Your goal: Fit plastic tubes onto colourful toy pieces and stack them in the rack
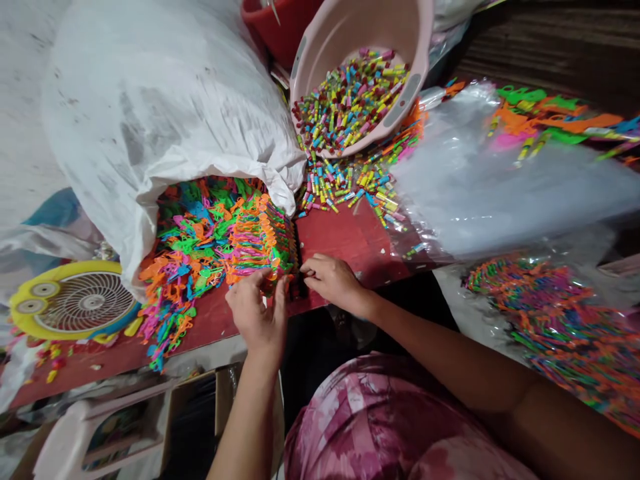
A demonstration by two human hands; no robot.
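Note:
My left hand (pixel 257 312) is at the near end of a neat row of small coloured plastic pieces (pixel 257 237), its thumb and fingertips closed round a small orange piece there. The pieces are orange, green, pink and blue, lined up side by side along a dark strip. My right hand (pixel 333 283) is just right of the row's near end, fingers curled and pinched together; what they hold, if anything, is too small to make out. Loose plastic pieces (pixel 187 267) of the same colours spill from a large white sack (pixel 165 100) beside the row.
A tilted pink basin (pixel 363 27) holds small coloured tubes (pixel 355 93), more spilled on the red tabletop (pixel 345 240). Clear plastic bags (pixel 480 193) lie right. A filled bag of coloured pieces (pixel 565 320) sits lower right. A yellow fan (pixel 75 300) stands left, above a pink stool (pixel 70 433).

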